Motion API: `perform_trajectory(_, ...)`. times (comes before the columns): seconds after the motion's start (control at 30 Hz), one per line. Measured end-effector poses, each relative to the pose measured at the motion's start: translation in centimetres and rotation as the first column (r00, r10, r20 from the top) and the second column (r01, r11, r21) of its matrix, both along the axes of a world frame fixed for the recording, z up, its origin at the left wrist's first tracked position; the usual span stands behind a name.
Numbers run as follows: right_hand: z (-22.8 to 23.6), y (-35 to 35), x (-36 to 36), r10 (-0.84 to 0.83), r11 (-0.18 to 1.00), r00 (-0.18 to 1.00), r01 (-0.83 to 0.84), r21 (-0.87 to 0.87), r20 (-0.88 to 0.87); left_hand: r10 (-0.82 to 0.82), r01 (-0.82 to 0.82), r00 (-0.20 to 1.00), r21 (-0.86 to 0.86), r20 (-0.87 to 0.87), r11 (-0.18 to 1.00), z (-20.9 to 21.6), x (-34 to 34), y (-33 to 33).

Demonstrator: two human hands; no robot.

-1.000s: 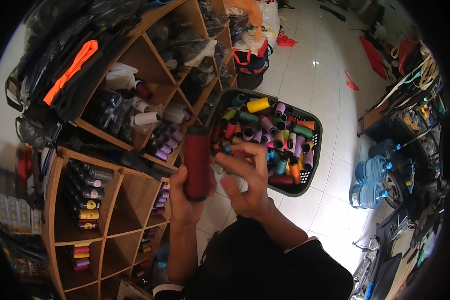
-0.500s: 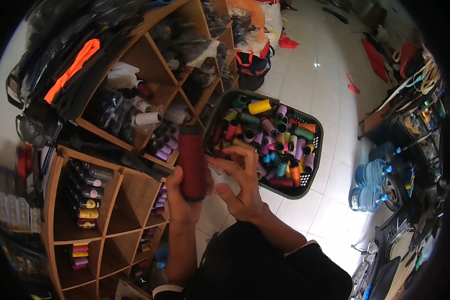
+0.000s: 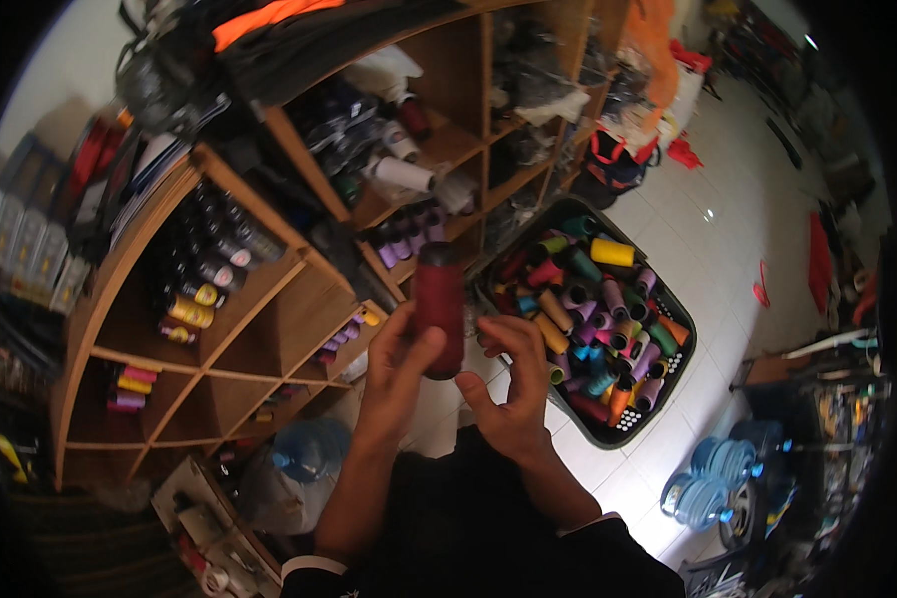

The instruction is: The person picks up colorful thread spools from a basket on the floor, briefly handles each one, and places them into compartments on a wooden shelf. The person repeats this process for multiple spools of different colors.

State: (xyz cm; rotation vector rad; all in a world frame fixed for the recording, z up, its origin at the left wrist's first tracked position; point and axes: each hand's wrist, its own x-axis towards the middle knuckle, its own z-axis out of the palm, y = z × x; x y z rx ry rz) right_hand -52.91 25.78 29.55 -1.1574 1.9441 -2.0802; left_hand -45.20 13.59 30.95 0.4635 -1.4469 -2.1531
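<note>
A dark red thread spool point(image 3: 440, 304) with a black end stands nearly upright in my left hand point(image 3: 399, 364), its fingers wrapped round the lower part. Close on the right of the spool is my right hand point(image 3: 513, 384), fingers apart and slightly curled, holding nothing. Beyond my hands a dark plastic basket point(image 3: 608, 435) sits on the floor, filled with thread spools of many colours. A yellow spool point(image 3: 612, 252) lies on top near its far side.
Wooden cubby shelves point(image 3: 249, 369) on the left hold rows of spools and plastic-wrapped goods. Blue water bottles point(image 3: 703, 498) stand on the tiled floor point(image 3: 713, 349) at the right. Another blue water bottle point(image 3: 311, 448) is beside the lower shelves. Bags point(image 3: 618, 159) stand at the far end.
The view has turned to the left, so the shelves and basket sit further right in it. My left hand still holds the red spool; my right hand remains open beside it.
</note>
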Motion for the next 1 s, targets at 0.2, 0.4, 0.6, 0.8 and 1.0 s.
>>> perform_trajectory(0.2, -1.6, -3.7, 2.3, 0.147, 0.988, 0.985, -0.151, 0.039, 0.084, 0.040, -0.033, 0.999, -0.205, 0.030, 0.978, -1.7, 4.7, -2.4)
perform_trajectory(0.4, -3.3, -7.9, 5.8, 0.449, 0.878, 0.881, -0.466, 0.110, 0.147, 0.257, -0.246, 0.966, -0.220, 0.022, 0.944, -3.0, 12.0, -4.7)
perform_trajectory(0.6, -4.4, -14.3, 14.0, 0.625, 0.748, 0.774, -0.632, 0.204, 0.105, 0.548, -0.507, 0.834, -0.312, 0.057, 0.804, -6.2, 21.8, -6.9)
perform_trajectory(0.8, -6.6, -21.1, 24.5, 0.703, 0.666, 0.699, -0.712, 0.220, 0.132, 0.725, -0.641, 0.678, -0.388, 0.118, 0.662, -7.2, 31.8, -11.2)
perform_trajectory(1.0, -8.4, -29.0, 34.6, 0.875, 0.411, 0.447, -0.890, 0.198, 0.189, 0.860, -0.767, 0.493, -0.402, 0.129, 0.500, -7.9, 42.4, -17.4)
